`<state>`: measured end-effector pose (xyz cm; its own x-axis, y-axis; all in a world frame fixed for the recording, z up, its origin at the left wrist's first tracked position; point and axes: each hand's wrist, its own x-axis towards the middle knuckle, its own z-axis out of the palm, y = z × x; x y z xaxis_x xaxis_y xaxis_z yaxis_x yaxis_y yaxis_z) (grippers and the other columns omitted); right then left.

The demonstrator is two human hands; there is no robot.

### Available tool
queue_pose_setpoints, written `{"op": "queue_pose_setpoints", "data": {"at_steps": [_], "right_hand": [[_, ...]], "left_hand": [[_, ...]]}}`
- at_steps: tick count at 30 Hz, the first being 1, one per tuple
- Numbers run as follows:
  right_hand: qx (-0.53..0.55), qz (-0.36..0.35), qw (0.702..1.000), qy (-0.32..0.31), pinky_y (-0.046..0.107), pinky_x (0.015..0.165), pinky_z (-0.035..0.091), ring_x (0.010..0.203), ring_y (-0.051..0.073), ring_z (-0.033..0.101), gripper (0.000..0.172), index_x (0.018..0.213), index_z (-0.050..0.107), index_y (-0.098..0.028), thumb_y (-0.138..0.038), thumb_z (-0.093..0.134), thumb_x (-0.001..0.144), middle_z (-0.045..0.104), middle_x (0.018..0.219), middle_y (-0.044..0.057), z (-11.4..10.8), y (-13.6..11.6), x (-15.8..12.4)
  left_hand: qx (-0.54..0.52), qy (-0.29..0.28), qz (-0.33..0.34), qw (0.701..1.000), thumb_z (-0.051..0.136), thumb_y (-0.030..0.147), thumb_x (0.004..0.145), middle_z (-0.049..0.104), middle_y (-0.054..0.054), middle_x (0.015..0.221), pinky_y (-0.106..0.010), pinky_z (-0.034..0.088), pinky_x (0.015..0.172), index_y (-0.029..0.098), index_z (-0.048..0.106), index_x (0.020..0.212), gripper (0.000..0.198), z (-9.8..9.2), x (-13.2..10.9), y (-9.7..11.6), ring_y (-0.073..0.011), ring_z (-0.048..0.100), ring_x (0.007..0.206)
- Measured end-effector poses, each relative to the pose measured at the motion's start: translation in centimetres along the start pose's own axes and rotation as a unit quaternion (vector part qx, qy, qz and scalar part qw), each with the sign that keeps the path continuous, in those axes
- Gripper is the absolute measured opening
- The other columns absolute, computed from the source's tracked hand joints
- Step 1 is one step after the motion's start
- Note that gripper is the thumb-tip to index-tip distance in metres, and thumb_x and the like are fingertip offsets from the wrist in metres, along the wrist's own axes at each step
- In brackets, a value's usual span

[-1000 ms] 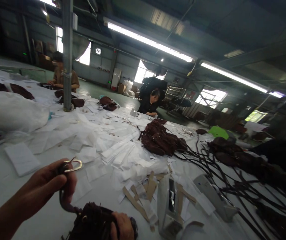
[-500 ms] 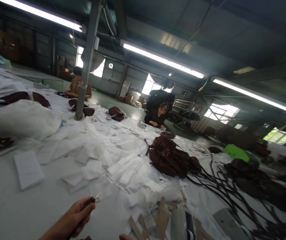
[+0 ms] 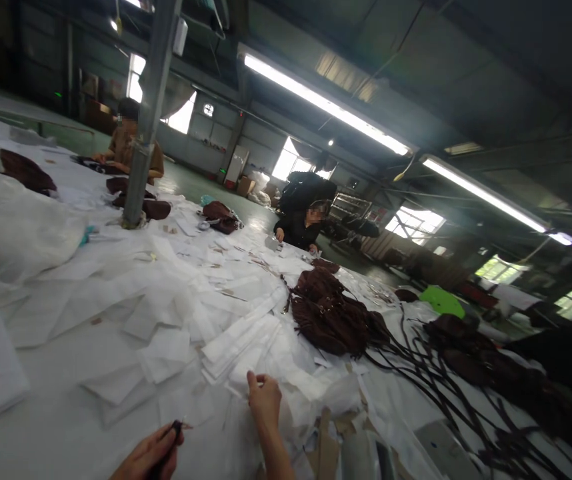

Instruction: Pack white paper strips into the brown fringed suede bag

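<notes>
My left hand (image 3: 152, 457), low in the picture, is closed around a dark brown strap end (image 3: 175, 427) with a small metal piece at its tip. To its right my right hand (image 3: 266, 400) reaches forward over the loose white sheets (image 3: 246, 343). Its thumb and fingers are bent together at the edge of the translucent white pieces; whether anything is pinched between them I cannot make out. Beyond and to the right lies a heap of dark brown leather bags (image 3: 329, 310), with long straps (image 3: 446, 393) trailing toward the front right.
Brown card strips (image 3: 327, 447) and a grey-white box-like object (image 3: 361, 453) lie near the right forearm. A metal post (image 3: 143, 153) rises from the table. A large plastic bag (image 3: 16, 227) sits left. Two people (image 3: 131, 147) work across the table, one in black (image 3: 301, 227).
My right hand has come up from the bottom edge onto the white sheets. My left hand, still holding the strap end, sits slightly lower. The whole view has shifted a little.
</notes>
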<state>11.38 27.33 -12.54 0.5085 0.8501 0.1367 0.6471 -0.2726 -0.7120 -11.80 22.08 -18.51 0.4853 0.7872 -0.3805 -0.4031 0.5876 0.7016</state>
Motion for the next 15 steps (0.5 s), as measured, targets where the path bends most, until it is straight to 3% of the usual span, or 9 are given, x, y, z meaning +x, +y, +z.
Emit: {"op": "queue_pose_setpoints", "data": {"at_steps": [2, 5, 9, 15], "right_hand": [[-0.033, 0.018, 0.999, 0.002, 0.030, 0.059, 0.047, 0.063, 0.023, 0.067, 0.043, 0.072, 0.064, -0.018, -0.049, 0.039, 0.088, 0.069, 0.063, 0.010, -0.7, 0.8, 0.2], [-0.088, 0.072, 0.993, -0.019, 0.031, 0.056, 0.043, 0.058, 0.025, 0.064, 0.048, 0.055, 0.059, -0.020, -0.050, 0.039, 0.088, 0.066, 0.055, 0.010, -2.3, 3.0, -1.0], [-0.143, 0.121, 0.982, -0.009, 0.035, 0.062, 0.039, 0.068, 0.031, 0.064, 0.034, 0.061, 0.060, -0.019, -0.051, 0.059, 0.075, 0.068, 0.065, 0.013, -3.0, 5.3, -3.6], [-0.080, 0.138, 0.987, -0.007, 0.034, 0.066, 0.038, 0.070, 0.027, 0.062, 0.022, 0.059, 0.062, -0.021, -0.035, 0.055, 0.075, 0.069, 0.067, 0.009, -2.9, 5.7, -4.2]], "left_hand": [[-0.059, -0.011, -0.009, 0.998, 0.064, 0.074, 0.065, 0.043, 0.009, 0.049, -0.017, 0.016, 0.034, 0.021, 0.056, 0.081, 0.056, -0.5, 0.1, 0.1, -0.0021, 0.026, 0.030], [-0.126, -0.025, -0.022, 0.991, 0.071, 0.064, 0.067, 0.046, 0.009, 0.049, -0.016, 0.016, 0.033, 0.020, 0.055, 0.083, 0.050, -0.5, 0.7, 0.3, -0.0020, 0.031, 0.028], [-0.157, -0.026, -0.041, 0.986, 0.073, 0.058, 0.069, 0.048, 0.008, 0.050, -0.015, 0.018, 0.033, 0.018, 0.056, 0.083, 0.046, -0.2, 1.2, 0.4, -0.0022, 0.034, 0.028], [-0.182, -0.031, -0.056, 0.981, 0.075, 0.055, 0.068, 0.047, 0.009, 0.050, -0.016, 0.021, 0.032, 0.018, 0.055, 0.083, 0.045, -0.7, 1.2, 0.9, -0.0029, 0.034, 0.027]]}}
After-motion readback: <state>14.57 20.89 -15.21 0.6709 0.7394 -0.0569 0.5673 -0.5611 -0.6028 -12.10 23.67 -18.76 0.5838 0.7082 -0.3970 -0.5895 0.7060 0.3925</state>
